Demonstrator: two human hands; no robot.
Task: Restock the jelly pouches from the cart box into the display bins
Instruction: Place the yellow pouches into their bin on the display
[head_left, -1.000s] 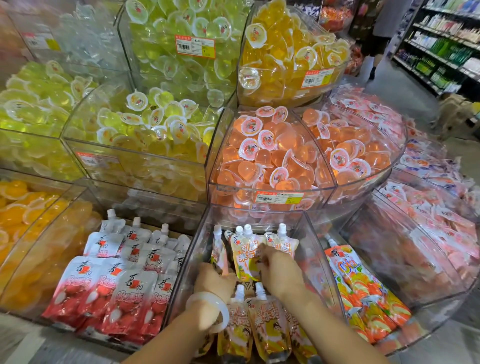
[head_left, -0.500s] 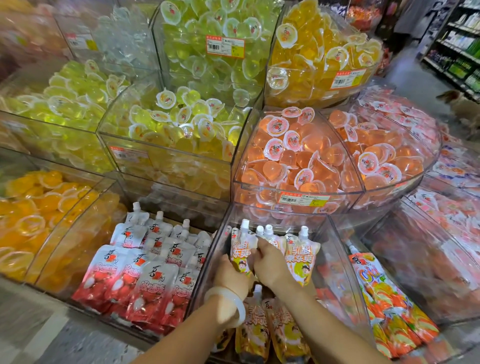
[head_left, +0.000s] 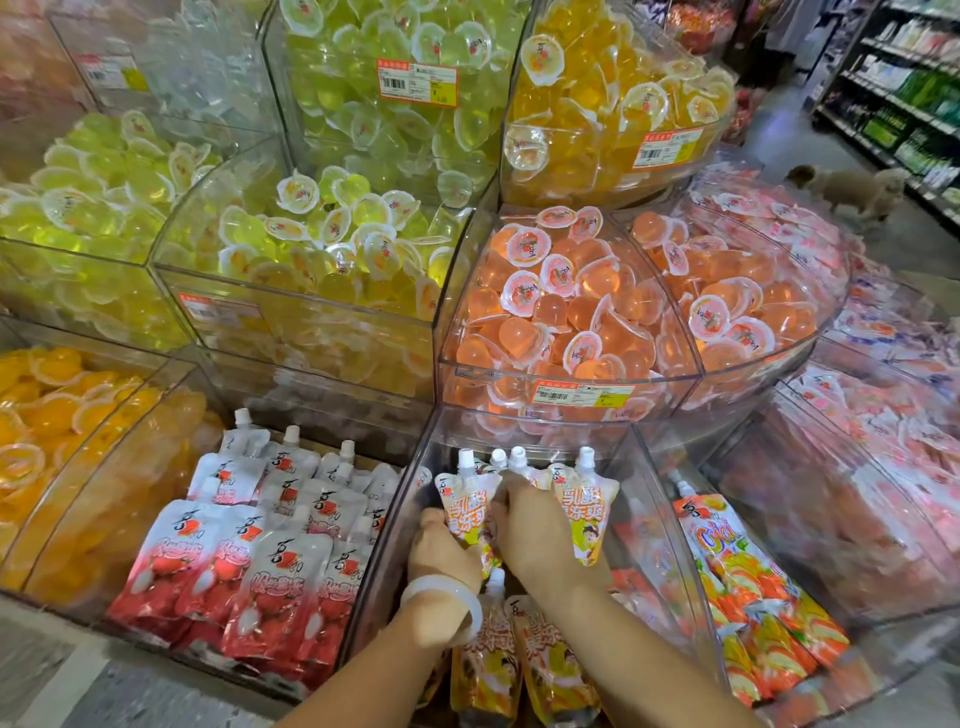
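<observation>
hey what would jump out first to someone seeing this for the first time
Two hands, left and right, grip yellow pouches in a clear bin at bottom centre. Just above glow orange jelly cups; red pouches lie lower left.

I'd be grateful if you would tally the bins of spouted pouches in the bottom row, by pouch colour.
Red-and-white pouches: 1 bin
Yellow pouches: 1 bin
Orange pouches: 1 bin
Total: 3 bins
</observation>
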